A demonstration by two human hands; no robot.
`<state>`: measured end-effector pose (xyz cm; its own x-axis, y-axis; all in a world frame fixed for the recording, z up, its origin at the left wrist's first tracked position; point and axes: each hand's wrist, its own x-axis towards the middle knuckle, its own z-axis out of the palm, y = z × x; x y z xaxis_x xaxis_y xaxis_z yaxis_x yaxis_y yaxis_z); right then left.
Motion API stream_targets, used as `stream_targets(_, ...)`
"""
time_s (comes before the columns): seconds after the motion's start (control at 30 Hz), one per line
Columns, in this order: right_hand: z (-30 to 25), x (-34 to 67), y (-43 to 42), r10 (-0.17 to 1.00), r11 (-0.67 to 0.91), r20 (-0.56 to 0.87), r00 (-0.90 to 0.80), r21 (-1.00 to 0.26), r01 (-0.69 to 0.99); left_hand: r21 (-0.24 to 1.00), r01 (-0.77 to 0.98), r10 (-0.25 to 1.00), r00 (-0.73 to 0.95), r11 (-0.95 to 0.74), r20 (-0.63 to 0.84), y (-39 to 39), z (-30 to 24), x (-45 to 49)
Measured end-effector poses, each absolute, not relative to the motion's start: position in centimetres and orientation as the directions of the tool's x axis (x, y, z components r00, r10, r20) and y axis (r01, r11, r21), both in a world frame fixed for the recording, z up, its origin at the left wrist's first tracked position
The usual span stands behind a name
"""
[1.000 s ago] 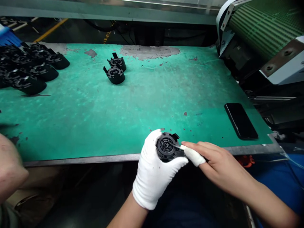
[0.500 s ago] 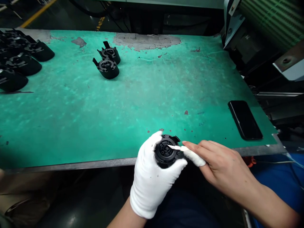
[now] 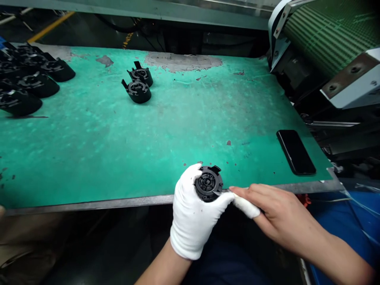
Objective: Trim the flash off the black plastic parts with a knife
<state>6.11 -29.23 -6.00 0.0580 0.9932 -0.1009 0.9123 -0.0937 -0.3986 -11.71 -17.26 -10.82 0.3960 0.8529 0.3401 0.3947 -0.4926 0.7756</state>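
My left hand [image 3: 190, 215], in a white glove, grips a round black plastic part [image 3: 205, 183] by its rim. The part's ribbed, ring-patterned face is turned up, and a tab stands out at its top edge. From the right, my bare right hand [image 3: 279, 208] pinches a small trimming knife [image 3: 217, 193], its thumb in a white cover. The knife's pointed blade reaches the lower right rim of the part, close to my gloved thumb. Its handle is mostly hidden by my fingers.
Two black cylindrical housings [image 3: 139, 92] stand on the worn green tabletop [image 3: 113, 146]. Several more housings [image 3: 38, 84] crowd the far left. A black phone [image 3: 296, 152] lies near the right edge. A green conveyor belt [image 3: 332, 33] is at the upper right.
The knife tip has moved from the middle of the part's face to its lower right rim. The part is turned slightly counterclockwise in my left hand. The camera view has shifted a little.
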Motion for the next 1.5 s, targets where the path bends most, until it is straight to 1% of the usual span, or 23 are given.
stream_targets(0.17, -6.1, 4.8, -29.6, 0.980, -0.185, -0.121, 0.158, -0.260, 0.948, 0.757, 0.409, 0.849, 0.383, -0.510, 0.365, -17.3, -10.8, -11.5)
stream_targets(0.3, -6.2, 3.8, -29.6, 0.970, -0.237, -0.101, 0.220, -0.210, 0.949, 0.769, 0.409, 0.862, 0.355, -0.491, 0.361, -17.6, -10.7, -11.3)
stream_targets(0.4, -6.3, 3.5, -29.9, 0.967, -0.253, -0.084, 0.240, -0.225, 0.941, 0.780, 0.407, 0.872, 0.338, -0.475, 0.355, -17.7, -10.9, -11.2)
stream_targets(0.53, -6.3, 3.9, -30.2, 0.978, -0.207, -0.100, 0.186, -0.282, 0.937, 0.792, 0.381, 0.867, 0.353, -0.477, 0.353, -17.5, -11.1, -11.3)
stream_targets(0.67, -6.4, 4.0, -29.9, 0.968, -0.249, -0.088, 0.236, -0.188, 0.950, 0.809, 0.352, 0.866, 0.361, -0.471, 0.347, -17.4, -10.9, -11.2)
stream_targets(0.73, -6.5, 3.9, -29.8, 0.960, -0.278, -0.070, 0.270, -0.173, 0.945, 0.808, 0.345, 0.863, 0.356, -0.478, 0.358, -17.5, -10.8, -11.1)
stream_targets(0.77, -6.6, 3.8, -29.8, 0.958, -0.287, -0.066, 0.279, -0.189, 0.939, 0.805, 0.343, 0.861, 0.351, -0.484, 0.368, -17.6, -10.8, -11.1)
stream_targets(0.83, -6.6, 3.9, -30.0, 0.958, -0.286, -0.080, 0.275, -0.269, 0.920, 0.796, 0.349, 0.857, 0.348, -0.495, 0.380, -17.6, -10.9, -11.3)
stream_targets(0.9, -6.4, 4.4, -30.1, 0.960, -0.279, -0.103, 0.259, -0.373, 0.885, 0.789, 0.355, 0.848, 0.379, -0.502, 0.370, -17.2, -10.7, -11.6)
stream_targets(0.97, -6.0, 5.3, -30.1, 0.964, -0.266, -0.122, 0.237, -0.424, 0.866, 0.786, 0.336, 0.813, 0.479, -0.519, 0.332, -16.4, -10.2, -12.0)
stream_targets(1.07, -5.6, 6.8, -29.4, 0.976, -0.207, -0.144, 0.162, -0.396, 0.895, 0.811, 0.293, 0.734, 0.639, -0.507, 0.228, -14.7, -9.1, -12.6)
stream_targets(1.2, -5.2, 8.6, -27.7, 0.982, -0.084, -0.189, 0.014, -0.365, 0.927, 0.834, 0.345, 0.700, 0.711, -0.431, 0.067, -12.7, -8.0, -13.2)
stream_targets(1.27, -5.0, 9.2, -26.8, 0.976, -0.028, -0.213, -0.052, -0.360, 0.933, 0.836, 0.360, 0.662, 0.750, -0.415, 0.006, -11.8, -7.7, -13.3)
stream_targets(1.4, -4.3, 9.9, -25.0, 0.950, 0.069, -0.267, -0.159, -0.317, 0.946, 0.849, 0.328, 0.573, 0.819, -0.414, -0.037, -10.4, -7.3, -13.4)
stream_targets(1.5, -4.2, 10.0, -24.1, 0.944, 0.108, -0.273, -0.187, -0.280, 0.954, 0.839, 0.338, 0.534, 0.843, -0.426, -0.068, -9.7, -7.2, -13.3)
